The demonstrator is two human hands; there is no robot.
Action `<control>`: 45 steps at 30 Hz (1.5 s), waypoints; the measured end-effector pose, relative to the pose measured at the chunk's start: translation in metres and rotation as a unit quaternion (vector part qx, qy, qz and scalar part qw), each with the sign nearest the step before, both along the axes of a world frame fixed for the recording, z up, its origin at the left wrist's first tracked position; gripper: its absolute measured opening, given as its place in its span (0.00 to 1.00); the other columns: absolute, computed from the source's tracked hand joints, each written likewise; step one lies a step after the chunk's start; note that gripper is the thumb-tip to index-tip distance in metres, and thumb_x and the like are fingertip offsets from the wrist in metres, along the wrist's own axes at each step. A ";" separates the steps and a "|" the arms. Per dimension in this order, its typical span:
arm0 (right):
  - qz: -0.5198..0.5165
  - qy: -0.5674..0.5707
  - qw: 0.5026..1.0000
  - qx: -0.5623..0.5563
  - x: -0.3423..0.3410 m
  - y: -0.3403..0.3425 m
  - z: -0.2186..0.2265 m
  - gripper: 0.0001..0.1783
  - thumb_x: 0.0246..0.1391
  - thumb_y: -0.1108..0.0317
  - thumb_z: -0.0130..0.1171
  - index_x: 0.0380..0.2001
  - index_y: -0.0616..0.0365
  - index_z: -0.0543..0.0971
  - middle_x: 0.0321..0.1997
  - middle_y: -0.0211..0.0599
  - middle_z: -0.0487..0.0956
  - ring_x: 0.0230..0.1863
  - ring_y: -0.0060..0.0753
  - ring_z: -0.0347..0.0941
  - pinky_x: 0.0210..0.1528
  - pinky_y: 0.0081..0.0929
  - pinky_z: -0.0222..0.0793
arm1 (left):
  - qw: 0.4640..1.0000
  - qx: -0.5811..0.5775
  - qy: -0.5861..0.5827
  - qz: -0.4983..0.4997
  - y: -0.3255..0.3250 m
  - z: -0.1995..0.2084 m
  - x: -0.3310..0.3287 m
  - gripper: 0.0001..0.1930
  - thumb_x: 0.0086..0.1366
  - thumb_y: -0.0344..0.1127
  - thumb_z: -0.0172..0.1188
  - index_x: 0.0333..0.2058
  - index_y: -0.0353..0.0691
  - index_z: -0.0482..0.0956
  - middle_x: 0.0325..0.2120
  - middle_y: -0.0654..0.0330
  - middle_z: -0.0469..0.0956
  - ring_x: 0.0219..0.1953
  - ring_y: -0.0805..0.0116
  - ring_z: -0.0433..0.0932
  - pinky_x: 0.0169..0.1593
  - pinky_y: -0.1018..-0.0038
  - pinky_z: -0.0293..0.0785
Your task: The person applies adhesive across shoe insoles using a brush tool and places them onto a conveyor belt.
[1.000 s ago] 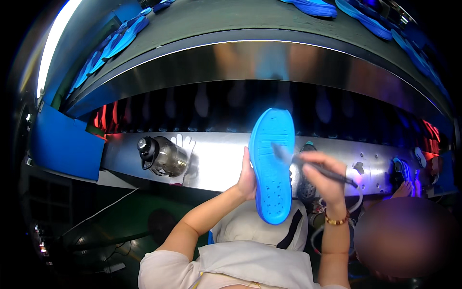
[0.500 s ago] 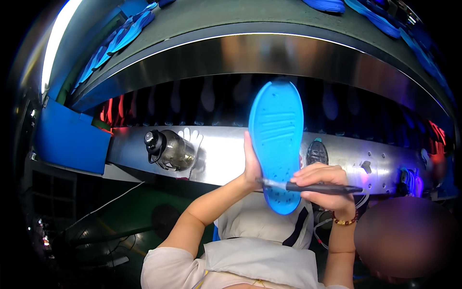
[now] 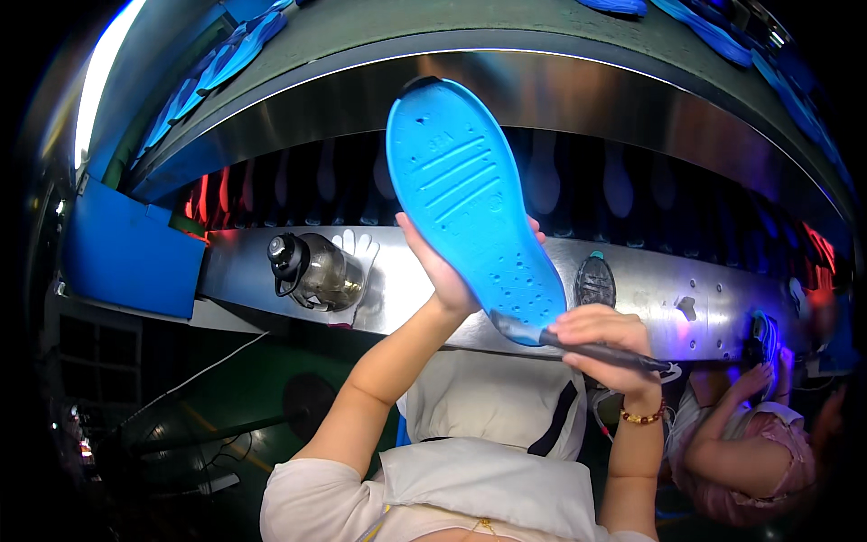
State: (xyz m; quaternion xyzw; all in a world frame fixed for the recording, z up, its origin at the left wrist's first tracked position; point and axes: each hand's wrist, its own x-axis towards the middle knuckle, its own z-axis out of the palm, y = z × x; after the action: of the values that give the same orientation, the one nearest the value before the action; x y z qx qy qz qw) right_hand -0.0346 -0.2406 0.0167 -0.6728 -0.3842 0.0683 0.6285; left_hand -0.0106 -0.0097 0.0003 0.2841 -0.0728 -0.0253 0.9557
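Your left hand (image 3: pixel 442 275) has the sole (image 3: pixel 470 194) from beneath, spread wide: the thumb side lies along its left edge and fingertips show past its right edge. That grip probably serves to leave the whole upper face bare, with the ridges and the small pits toward you. You hold the sole up in front of the desk (image 3: pixel 393 289), its far end tipped to your left and its narrow end close to your right hand, a slant that likely spares that hand a long reach.

Your right hand (image 3: pixel 610 339) is closed around the dark handle of a brush (image 3: pixel 601 351), fingers above and thumb below, rather like a pen; such a hold should give fine control. The pale tip lies across the narrow end of the sole; you cannot tell from here how hard it presses, if at all.

On the desk, a dark oval piece (image 3: pixel 595 282) sits near your right hand, within easy reach; its exact kind is unclear. The bottle (image 3: pixel 321 274) stands well to your left beside a white glove (image 3: pixel 364 253), seemingly kept out of your working space. A co-worker (image 3: pixel 745 452) sits to your right.
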 end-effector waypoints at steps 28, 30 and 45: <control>0.078 -0.015 0.991 -0.104 0.010 -0.011 0.053 0.13 0.41 0.81 0.64 0.35 0.61 0.81 0.41 0.47 0.80 0.40 0.40 0.79 0.41 0.26 0.76 | 0.844 0.279 0.160 -0.430 0.017 0.039 0.006 0.32 0.57 0.52 0.56 0.53 0.32 0.68 0.47 0.48 0.72 0.46 0.61 0.74 0.49 0.70 0.70; 0.126 -0.044 0.979 -0.153 0.013 -0.015 0.059 0.13 0.41 0.81 0.63 0.34 0.61 0.81 0.40 0.47 0.80 0.41 0.40 0.79 0.42 0.26 0.75 | 0.830 0.336 0.067 -0.440 0.019 0.038 0.009 0.34 0.57 0.54 0.56 0.54 0.31 0.67 0.48 0.47 0.72 0.45 0.61 0.74 0.50 0.70 0.70; -0.025 0.045 0.992 -0.114 0.023 -0.025 0.034 0.12 0.39 0.80 0.65 0.32 0.62 0.81 0.40 0.45 0.81 0.43 0.38 0.78 0.47 0.28 0.73 | 0.896 0.257 0.143 -0.333 0.058 0.030 0.009 0.34 0.58 0.53 0.54 0.55 0.30 0.66 0.50 0.45 0.71 0.47 0.56 0.74 0.52 0.66 0.70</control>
State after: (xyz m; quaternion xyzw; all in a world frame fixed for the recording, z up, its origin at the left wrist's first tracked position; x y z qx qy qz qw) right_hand -0.0116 -0.2659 0.0504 -0.7456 -0.3287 0.1259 0.5658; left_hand -0.0017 0.0485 0.0300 0.4718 -0.0168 -0.4007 0.7852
